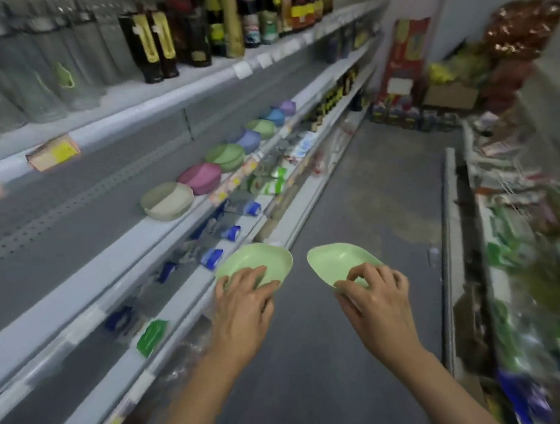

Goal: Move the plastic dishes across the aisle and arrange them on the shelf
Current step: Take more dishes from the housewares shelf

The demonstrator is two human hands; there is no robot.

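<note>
Green plastic makes up both dishes being carried: the left hand [244, 296] holds a pale green dish [254, 264] by its near rim, fingers [253, 274] laid flat across the inside and the thumb hidden underneath, while the right hand [375, 291] pinches a second pale green dish [335, 261] at its near edge, fingers curled over the rim. Both dishes are shallow, oval with pointed ends, smooth and matte, and hold nothing. They hang side by side over the grey aisle floor [369, 190], close together but apart, the left one just beside the front edge of the lower shelves.

On the middle shelf [161, 229] to the left runs a row of dishes set in overlapping pairs: a beige pair [167, 200] nearest, then a pink pair [200, 178], a green pair [225, 156], a lilac-blue one [248, 140], another green [262, 127], a blue [274, 115] and a purple [287, 106] farthest along. All look empty. Above them, the top shelf [198, 72] carries dark bottles [153, 42] with yellow labels and clear, blurred glassware [34, 69]. Below, the lower shelves hold packets with blue caps [230, 233] and a green pack [152, 336]. To the right, blurred green packages [518, 262] fill the opposite rack.
</note>
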